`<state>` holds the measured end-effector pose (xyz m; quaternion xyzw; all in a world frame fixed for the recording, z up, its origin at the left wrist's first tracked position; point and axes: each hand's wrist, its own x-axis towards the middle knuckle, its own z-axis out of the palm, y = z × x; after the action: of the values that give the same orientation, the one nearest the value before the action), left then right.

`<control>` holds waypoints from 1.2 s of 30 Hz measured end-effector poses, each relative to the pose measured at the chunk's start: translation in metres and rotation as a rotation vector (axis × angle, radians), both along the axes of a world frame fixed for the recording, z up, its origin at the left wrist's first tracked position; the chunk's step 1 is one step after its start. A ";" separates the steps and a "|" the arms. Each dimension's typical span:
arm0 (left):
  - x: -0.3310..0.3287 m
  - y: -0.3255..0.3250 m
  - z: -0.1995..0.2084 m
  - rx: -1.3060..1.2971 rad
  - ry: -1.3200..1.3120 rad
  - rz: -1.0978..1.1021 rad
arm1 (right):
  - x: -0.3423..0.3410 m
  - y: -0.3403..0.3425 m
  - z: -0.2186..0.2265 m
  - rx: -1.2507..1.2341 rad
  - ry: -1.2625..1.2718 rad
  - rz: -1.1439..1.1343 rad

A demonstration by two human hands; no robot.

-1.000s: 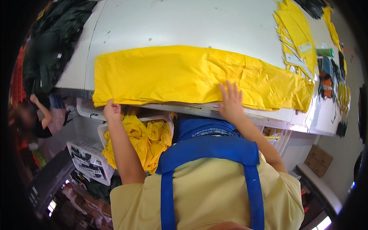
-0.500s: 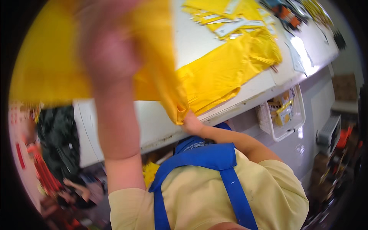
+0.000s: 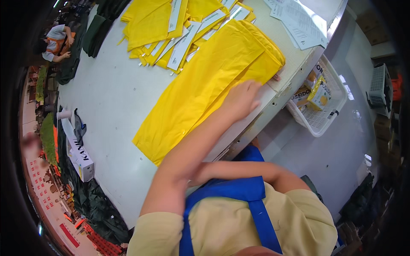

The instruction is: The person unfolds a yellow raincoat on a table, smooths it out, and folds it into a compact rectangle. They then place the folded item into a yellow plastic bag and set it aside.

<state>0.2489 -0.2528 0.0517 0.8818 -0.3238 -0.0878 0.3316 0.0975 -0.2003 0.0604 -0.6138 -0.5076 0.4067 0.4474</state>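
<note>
A long yellow cloth piece [image 3: 209, 77], folded over lengthwise and fairly flat, lies slantwise on the white table [image 3: 113, 106]. My left hand [image 3: 242, 99] rests on its near edge, towards the right end; the thumb stands apart from the slightly bent fingers, and no cloth shows pinched between them. Beneath my left forearm crosses my right forearm, reaching left close to my body. The right hand [image 3: 194, 177] is mostly hidden there, so its fingers cannot be made out. Beyond the cloth lie several flat yellow pieces [image 3: 149, 23] with white paper strips [image 3: 183, 47], overlapping in a pile.
Printed paper sheets [image 3: 299, 21] lie at the table's right corner. Below that edge hangs or stands a white basket [image 3: 337, 104] with packets. At left are a white box [image 3: 79, 155] and dark green cloth [image 3: 100, 209]. A co-worker [image 3: 57, 40] is at the far left.
The yellow cloth, earlier raised and blurred in my left hand, now lies on the table. My left hand has come down to the right; my right hand has left the cloth's edge and moved left.
</note>
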 end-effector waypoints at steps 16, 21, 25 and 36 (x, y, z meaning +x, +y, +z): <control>-0.260 0.207 -0.044 -0.426 0.129 1.516 | 0.294 -0.232 0.022 -0.808 0.198 -1.225; -0.259 0.219 -0.018 0.071 -0.051 1.328 | 0.286 -0.255 -0.008 -0.537 0.368 -1.227; -0.263 0.226 -0.023 0.389 0.064 1.176 | 0.290 -0.275 -0.026 -0.482 0.386 -1.222; -0.250 0.225 -0.014 -0.387 0.524 1.632 | 0.312 -0.282 -0.032 -0.513 0.465 -1.144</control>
<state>-0.0008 -0.0277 0.0373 0.7179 0.4851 0.0335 0.4981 0.4096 -0.4823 0.0282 -0.7695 0.1202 0.3349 0.5303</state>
